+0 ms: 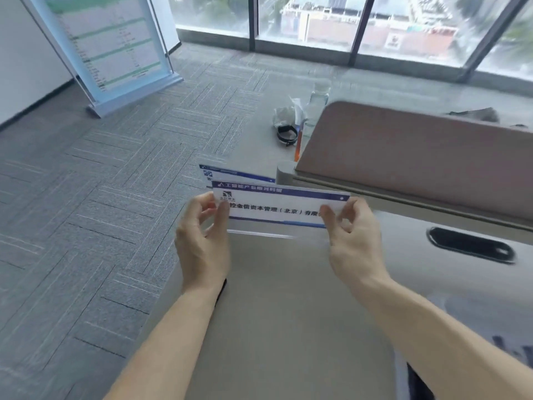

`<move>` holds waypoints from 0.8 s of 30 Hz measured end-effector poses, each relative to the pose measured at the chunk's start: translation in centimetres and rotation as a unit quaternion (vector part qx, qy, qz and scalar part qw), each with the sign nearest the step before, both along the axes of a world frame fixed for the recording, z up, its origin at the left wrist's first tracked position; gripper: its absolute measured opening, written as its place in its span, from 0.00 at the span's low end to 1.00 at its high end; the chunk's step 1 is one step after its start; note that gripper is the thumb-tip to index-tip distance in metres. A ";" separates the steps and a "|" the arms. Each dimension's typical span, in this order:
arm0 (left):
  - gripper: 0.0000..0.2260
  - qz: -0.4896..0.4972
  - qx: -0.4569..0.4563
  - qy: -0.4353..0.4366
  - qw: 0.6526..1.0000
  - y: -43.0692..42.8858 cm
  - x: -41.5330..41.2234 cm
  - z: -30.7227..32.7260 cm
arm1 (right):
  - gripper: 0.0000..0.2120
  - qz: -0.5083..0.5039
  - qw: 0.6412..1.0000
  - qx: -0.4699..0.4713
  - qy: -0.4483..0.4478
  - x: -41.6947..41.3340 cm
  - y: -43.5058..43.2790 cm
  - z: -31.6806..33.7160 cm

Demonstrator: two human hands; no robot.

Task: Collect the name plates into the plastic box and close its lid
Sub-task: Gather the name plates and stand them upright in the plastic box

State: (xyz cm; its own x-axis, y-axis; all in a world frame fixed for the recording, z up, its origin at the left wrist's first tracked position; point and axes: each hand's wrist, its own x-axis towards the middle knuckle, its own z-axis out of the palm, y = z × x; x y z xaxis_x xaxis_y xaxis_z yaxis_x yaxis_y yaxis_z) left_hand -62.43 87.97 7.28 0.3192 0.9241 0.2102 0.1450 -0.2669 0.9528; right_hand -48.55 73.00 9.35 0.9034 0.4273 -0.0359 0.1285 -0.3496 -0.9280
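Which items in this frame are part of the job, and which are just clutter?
Job: front name plate, pinched at its ends by left hand and right hand; second name plate behind it; no plastic box in view.
Clutter: water bottle, black wristband, crumpled white bag, banner stand on the floor.

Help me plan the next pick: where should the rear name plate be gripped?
Probably the top edge of the rear name plate, pinched from above: it stands upright with that edge free, while the held front name plate covers its lower part.
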 end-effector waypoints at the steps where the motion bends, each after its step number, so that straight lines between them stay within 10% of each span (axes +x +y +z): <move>1: 0.09 -0.011 -0.001 -0.013 1.000 -1.1 -0.1 2.0 | 0.16 0.004 1.000 0.003 -0.015 -0.1 -1.6 2.0; 14: 0.16 -0.326 0.049 0.027 0.944 -20.7 1.9 19.6 | 0.11 -0.062 0.995 -0.030 -0.075 -2.1 -31.8 17.3; 21: 0.17 -0.536 0.294 0.296 0.734 -35.5 9.6 24.8 | 0.08 -0.076 0.989 -0.090 -0.091 1.6 -43.8 17.4; 24: 0.12 -0.527 0.307 0.355 0.709 -41.0 12.5 24.9 | 0.12 -0.069 0.988 -0.101 -0.090 3.3 -47.7 17.0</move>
